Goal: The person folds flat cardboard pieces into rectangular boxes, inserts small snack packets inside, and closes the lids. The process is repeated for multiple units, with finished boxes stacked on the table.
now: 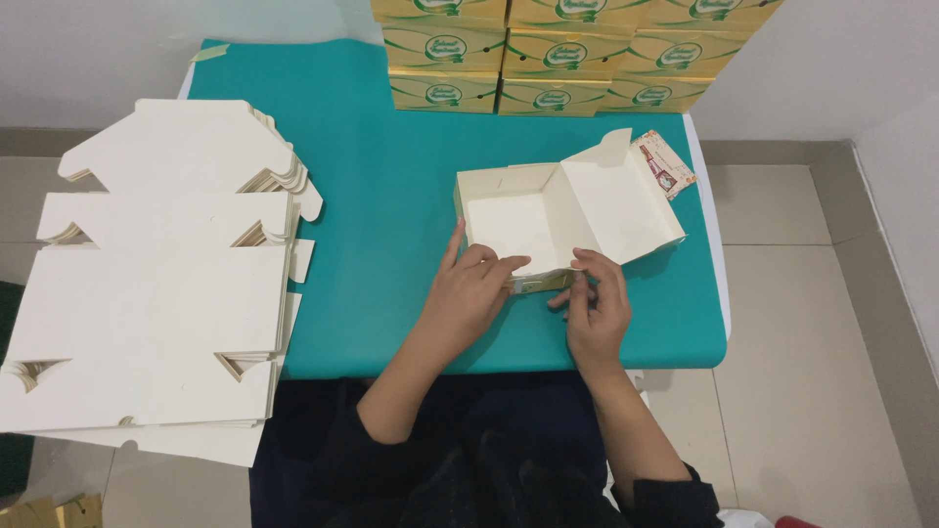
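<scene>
A cream cardboard box [509, 220], half folded, lies open on the teal table [391, 176] with its lid flap [611, 205] spread to the right. My left hand [469, 288] presses on the box's near wall, index finger pointing up along the left side. My right hand [594, 298] pinches the near wall's folded flap at the front right corner. Both hands touch the same near edge of the box.
A tall stack of flat cream box blanks [166, 264] covers the table's left side and overhangs its edge. Finished yellow-green boxes [548, 59] are stacked at the far edge. A small printed packet [665, 164] lies beside the lid. Tiled floor is on the right.
</scene>
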